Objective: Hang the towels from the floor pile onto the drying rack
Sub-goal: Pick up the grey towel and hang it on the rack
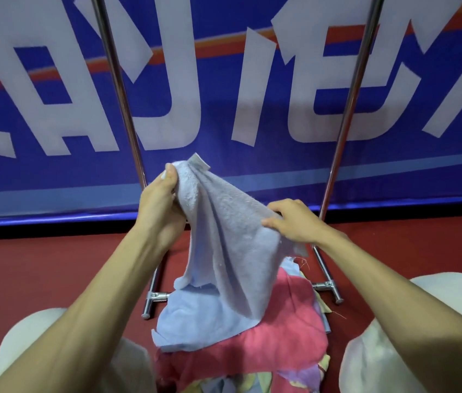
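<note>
A: How's the blue towel (224, 251) expected to handle?
B: Judged soft & light, terry-type, no stiffness; it's seen draping in loose folds from wherever it's held. Prob. not slippery, nothing fragile. Best taken at two corners of one edge so it can be spread w/o bunching, then laid over a bar
A: Where's it gripped now?
B: A top corner is pinched btwn thumb & curled fingers of the left hand (161, 199). A side edge is pinched by the right hand (295, 222), fingers curled over the cloth
A: Location?
B: It's held up above the floor pile (300, 374), in front of the drying rack (119, 89) & btwn its two chrome uprights as viewed. The lower end is draped on a pink towel (295, 316) atop the pile. No top bar is shown, so hanging height can't be told
A: Looks?
B: Pale blue, fuzzy nap, a flat hemmed band at the raised corner, loose threads noted near the right hand. No towel is seen hung on the rack yet
</note>
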